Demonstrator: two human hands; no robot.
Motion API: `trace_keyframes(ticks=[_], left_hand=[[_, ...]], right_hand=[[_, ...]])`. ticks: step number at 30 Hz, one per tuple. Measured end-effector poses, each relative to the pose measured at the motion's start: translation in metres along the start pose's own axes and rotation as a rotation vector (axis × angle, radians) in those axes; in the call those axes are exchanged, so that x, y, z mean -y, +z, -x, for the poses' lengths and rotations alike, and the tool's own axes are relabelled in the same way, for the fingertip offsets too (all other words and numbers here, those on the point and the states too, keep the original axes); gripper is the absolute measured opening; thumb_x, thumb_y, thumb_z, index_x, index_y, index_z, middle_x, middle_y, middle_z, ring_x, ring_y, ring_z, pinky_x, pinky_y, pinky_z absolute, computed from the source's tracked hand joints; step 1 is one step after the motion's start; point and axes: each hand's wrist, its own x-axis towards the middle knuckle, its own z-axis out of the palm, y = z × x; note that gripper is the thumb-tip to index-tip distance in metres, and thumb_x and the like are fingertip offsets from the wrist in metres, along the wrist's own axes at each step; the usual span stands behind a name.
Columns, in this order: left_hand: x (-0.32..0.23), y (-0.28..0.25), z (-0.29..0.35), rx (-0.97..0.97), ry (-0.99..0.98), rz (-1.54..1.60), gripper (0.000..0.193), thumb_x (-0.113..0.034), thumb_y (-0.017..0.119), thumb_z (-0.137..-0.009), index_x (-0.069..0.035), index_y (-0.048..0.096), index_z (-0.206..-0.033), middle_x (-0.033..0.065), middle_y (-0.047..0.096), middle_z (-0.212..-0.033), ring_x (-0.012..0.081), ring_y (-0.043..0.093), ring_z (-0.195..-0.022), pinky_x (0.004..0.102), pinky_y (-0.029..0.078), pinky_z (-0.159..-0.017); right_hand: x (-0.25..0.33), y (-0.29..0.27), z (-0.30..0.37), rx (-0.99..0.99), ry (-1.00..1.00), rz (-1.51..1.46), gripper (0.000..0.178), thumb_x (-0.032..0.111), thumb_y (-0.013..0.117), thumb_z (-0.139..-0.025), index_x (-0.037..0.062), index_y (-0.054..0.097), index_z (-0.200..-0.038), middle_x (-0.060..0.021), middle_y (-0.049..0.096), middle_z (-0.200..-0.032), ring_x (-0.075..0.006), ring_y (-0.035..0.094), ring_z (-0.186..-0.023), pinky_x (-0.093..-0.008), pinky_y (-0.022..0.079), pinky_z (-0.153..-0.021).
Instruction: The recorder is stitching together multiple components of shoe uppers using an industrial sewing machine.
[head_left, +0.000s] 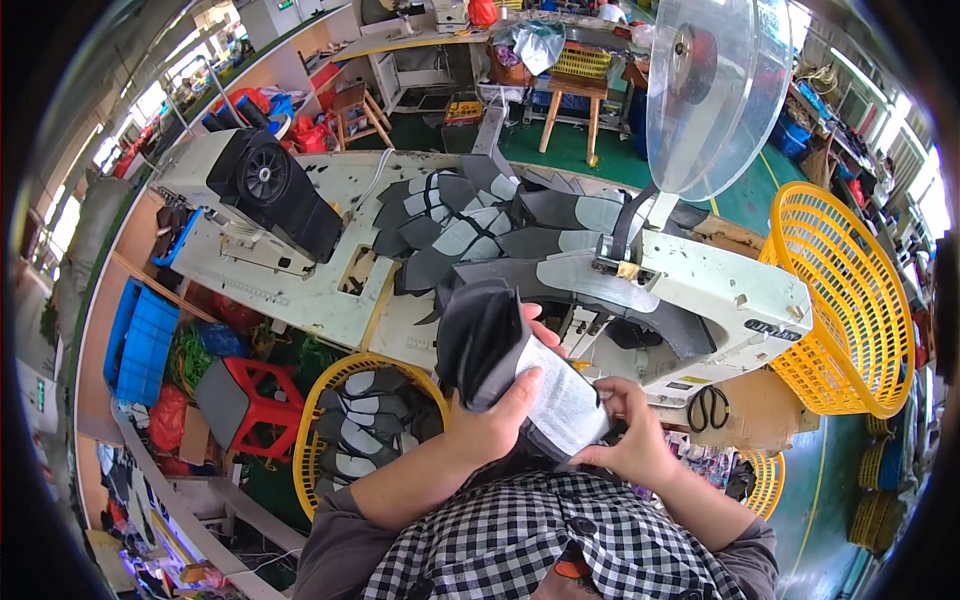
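Note:
In front of my chest I hold a thick stack of grey fabric pieces [565,396], dark at the far end with a pale grey panel facing up. My left hand [497,412] is closed around its left side, thumb on top and fingertips showing beyond the far edge. At the near right end, my right hand [634,432] pinches the corner between thumb and fingers. Just beyond the stack stands a white sewing machine [728,290], with more grey fabric lying under its arm. A loose heap of similar grey pieces [440,225] spreads over the worktable [330,310].
A second sewing machine [272,195] with a black motor stands left. Below it, a yellow basket [303,448] holds grey pieces, near a red-and-grey stool [248,410]. Right are black scissors [708,408], a tilted yellow basket [850,330] and a clear round guard [715,120].

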Motion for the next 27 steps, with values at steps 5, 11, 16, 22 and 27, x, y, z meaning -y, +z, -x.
trace_keyframes(ticks=[5, 11, 16, 22, 27], left_hand=[[0.007, -0.018, -0.003, 0.022, 0.212, -0.606, 0.063, 0.005, 0.055, -0.067, 0.000, 0.037, -0.128, 0.0142, 0.050, -0.109, 0.0267, 0.053, -0.101, 0.0344, 0.042, -0.089], [-0.016, -0.021, -0.008, 0.123, 0.131, -0.543, 0.063, 0.002, 0.056, -0.065, 0.002, 0.040, -0.126, 0.0130, 0.052, -0.109, 0.0220, 0.052, -0.099, 0.0318, 0.040, -0.088], [-0.007, -0.013, -0.011, 0.052, 0.168, -0.345, 0.053, -0.004, 0.054, -0.071, 0.005, 0.046, -0.122, 0.0118, 0.055, -0.098, 0.0188, 0.052, -0.088, 0.0313, 0.039, -0.086], [-0.027, -0.022, -0.025, 0.136, 0.429, -0.895, 0.063, 0.009, 0.049, -0.072, 0.002, 0.033, -0.133, 0.0153, 0.044, -0.124, 0.0265, 0.047, -0.113, 0.0355, 0.035, -0.097], [0.026, -0.012, -0.040, -0.198, 0.367, -0.567, 0.048, 0.002, 0.056, -0.080, 0.004, 0.037, -0.124, 0.0096, 0.055, -0.102, 0.0153, 0.055, -0.090, 0.0286, 0.044, -0.082]], right_hand=[[-0.031, 0.015, 0.006, 0.097, 0.060, -0.066, 0.059, 0.024, 0.086, -0.060, 0.0009, 0.053, -0.103, -0.0032, 0.055, -0.092, -0.0103, 0.050, -0.085, -0.0248, 0.042, -0.077], [0.008, -0.033, -0.005, 0.291, 0.352, 0.016, 0.042, 0.030, 0.082, -0.066, 0.0000, 0.063, -0.088, -0.0014, 0.061, -0.076, -0.0100, 0.055, -0.072, -0.0247, 0.044, -0.066], [-0.012, -0.032, -0.011, 0.274, 0.377, -0.117, 0.047, 0.038, 0.077, -0.070, -0.0012, 0.065, -0.093, -0.0051, 0.066, -0.082, -0.0120, 0.059, -0.073, -0.0254, 0.047, -0.065], [0.019, -0.070, -0.014, -0.054, 0.027, -0.362, 0.027, 0.012, 0.073, -0.076, 0.0042, 0.057, -0.097, 0.0000, 0.061, -0.089, -0.0077, 0.054, -0.084, -0.0227, 0.044, -0.077], [0.016, -0.068, -0.049, -0.430, 0.208, -0.452, 0.021, 0.007, 0.063, -0.084, 0.0007, 0.060, -0.103, -0.0015, 0.061, -0.089, -0.0079, 0.054, -0.080, -0.0205, 0.043, -0.075]])
